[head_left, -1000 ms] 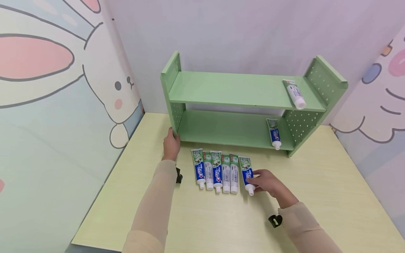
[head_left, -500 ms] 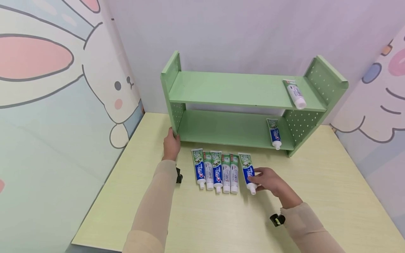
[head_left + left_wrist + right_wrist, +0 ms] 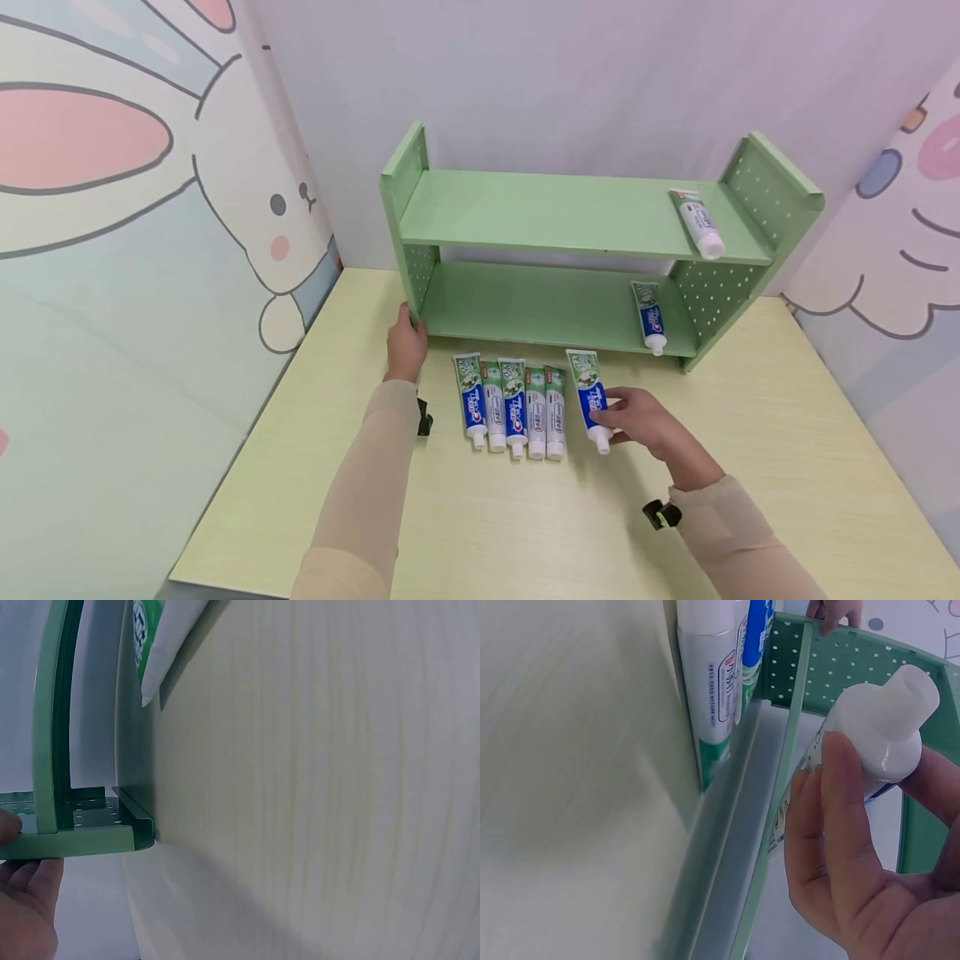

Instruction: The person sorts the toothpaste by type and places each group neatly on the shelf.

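In the head view my right hand [image 3: 637, 421] pinches a blue, green and white toothpaste tube [image 3: 591, 398] near its capped end, cap toward me. The right wrist view shows its white cap [image 3: 900, 712] up close, with thumb and fingers on either side. My left hand [image 3: 407, 346] grips the front edge of the left side panel of a green two-tier shelf [image 3: 525, 208]; in the left wrist view the thumb is on one side of that panel [image 3: 82, 841] and the fingers on the other. Left of the held tube, several toothpaste tubes [image 3: 514, 408] lie in a row on the table.
A white and green tube [image 3: 699, 225] lies at the right end of the upper shelf board. Below it, a blue and green tube [image 3: 649, 318] lies on the lower board. The pale wooden table [image 3: 480, 533] meets walls with cartoon drawings [image 3: 247, 183].
My right hand has lifted the toothpaste tube from beside the row and moved it slightly away from me and to the right. The left hand stays on the shelf panel.
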{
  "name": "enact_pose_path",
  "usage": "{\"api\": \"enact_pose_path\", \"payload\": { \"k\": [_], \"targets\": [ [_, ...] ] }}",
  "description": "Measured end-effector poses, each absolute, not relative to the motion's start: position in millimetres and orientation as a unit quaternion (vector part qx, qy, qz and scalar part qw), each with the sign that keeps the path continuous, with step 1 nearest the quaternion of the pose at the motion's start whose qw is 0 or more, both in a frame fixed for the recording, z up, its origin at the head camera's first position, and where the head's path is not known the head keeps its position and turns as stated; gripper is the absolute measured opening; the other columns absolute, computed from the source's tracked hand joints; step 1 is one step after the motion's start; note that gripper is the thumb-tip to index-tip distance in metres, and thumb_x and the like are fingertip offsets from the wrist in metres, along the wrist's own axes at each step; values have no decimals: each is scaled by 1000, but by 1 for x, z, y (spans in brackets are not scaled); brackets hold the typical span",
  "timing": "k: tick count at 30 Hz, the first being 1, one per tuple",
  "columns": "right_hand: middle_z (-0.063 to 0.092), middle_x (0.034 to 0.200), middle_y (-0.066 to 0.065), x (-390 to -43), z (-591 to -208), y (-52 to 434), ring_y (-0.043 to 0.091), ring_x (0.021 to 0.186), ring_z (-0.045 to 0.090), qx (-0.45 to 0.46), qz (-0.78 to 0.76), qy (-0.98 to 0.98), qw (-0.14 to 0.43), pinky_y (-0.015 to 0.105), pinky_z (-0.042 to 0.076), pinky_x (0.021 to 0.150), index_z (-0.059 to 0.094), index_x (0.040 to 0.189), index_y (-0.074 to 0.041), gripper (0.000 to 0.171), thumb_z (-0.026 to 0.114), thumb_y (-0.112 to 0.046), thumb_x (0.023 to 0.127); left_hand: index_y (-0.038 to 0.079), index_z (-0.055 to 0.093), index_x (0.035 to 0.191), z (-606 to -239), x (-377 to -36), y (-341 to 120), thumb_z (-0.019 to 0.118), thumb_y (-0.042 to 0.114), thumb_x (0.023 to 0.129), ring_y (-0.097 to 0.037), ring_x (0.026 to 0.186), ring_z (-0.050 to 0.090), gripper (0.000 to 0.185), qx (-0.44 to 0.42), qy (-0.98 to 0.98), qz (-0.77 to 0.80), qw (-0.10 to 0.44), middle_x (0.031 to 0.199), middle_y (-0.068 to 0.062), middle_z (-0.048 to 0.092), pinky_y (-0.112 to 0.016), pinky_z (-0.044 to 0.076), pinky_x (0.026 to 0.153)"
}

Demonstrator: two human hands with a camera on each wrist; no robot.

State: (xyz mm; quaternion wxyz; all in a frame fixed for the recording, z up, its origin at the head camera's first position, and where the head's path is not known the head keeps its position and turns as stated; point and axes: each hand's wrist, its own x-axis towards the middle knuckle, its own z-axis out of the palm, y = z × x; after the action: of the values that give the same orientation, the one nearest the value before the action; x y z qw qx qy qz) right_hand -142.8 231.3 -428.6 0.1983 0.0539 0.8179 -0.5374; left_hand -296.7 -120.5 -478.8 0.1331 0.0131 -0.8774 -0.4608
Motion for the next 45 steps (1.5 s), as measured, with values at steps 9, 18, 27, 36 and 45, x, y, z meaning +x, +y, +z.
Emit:
{"api": "enact_pose_path", "payload": {
  "k": [9,18,27,36,45],
  "targets": [
    [55,113,31,-149,-421,233,26,85,64,47,-529,826,191,45,56,74,27,139,21,63,63,-7,95,4,41,139,-478,-297,-120,49,9,102,-40,114,57,38,16,-877,-461,130,130,-28,54,-50,50,86],
    [54,116,33,-162,-415,236,25,84,65,42,-525,830,185,42,56,74,27,140,21,62,62,-7,96,4,40,139,-478,-297,-120,48,9,103,-39,114,57,38,15,-878,-461,127,130,-28,54,-50,49,86],
    [54,117,35,-174,-411,237,25,86,65,35,-527,830,180,40,56,74,26,139,22,62,60,-7,96,4,40,139,-478,-297,-120,48,9,103,-39,117,55,37,16,-878,-460,128,132,-27,54,-50,48,90],
    [48,127,38,-188,-405,237,26,89,65,42,-517,836,176,41,56,77,23,142,21,65,60,-8,97,3,41,138,-476,-297,-120,49,9,102,-40,113,57,37,15,-876,-463,133,129,-29,55,-50,50,86],
    [45,129,39,-200,-404,239,26,88,66,54,-510,841,170,40,56,77,22,143,20,66,60,-9,97,3,41,138,-477,-297,-120,48,9,103,-40,112,58,37,13,-880,-458,129,128,-29,55,-50,50,85]
  ]
}}
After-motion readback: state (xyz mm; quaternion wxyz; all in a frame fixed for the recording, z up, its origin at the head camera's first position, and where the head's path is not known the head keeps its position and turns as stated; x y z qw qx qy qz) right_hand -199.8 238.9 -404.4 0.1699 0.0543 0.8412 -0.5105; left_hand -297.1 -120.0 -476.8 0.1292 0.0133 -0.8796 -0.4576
